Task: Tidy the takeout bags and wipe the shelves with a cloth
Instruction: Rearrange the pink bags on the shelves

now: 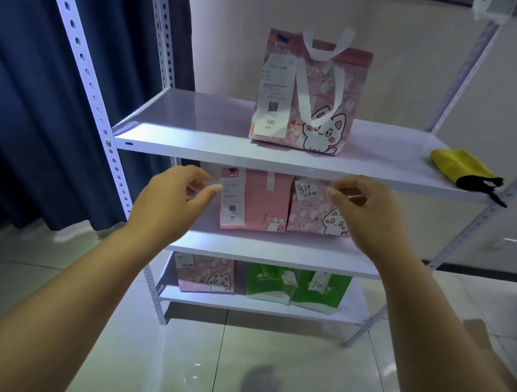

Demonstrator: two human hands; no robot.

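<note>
Your left hand (171,202) and right hand (369,209) hover with fingers loosely curled, gripping nothing, before two pink takeout bags (255,201) on the middle shelf (247,244). On the upper shelf (195,115), a pink cat-print bag (312,92) with white handles stands upright. A yellow cloth (458,167) lies at the right end.

Upper shelf (211,146): handled bag (320,87) is standing mid-board, bare board lying open at its 9 and 3 o'clock | yellow cloth (455,165) is sitting at far 3 | middle shelf (247,247): pink bag (260,202) and cat-print bag (314,215) are filling the centre, gap showing at their 9 | upper lip is hanging at 12 of left hand (171,202) and right hand (372,210).
</note>
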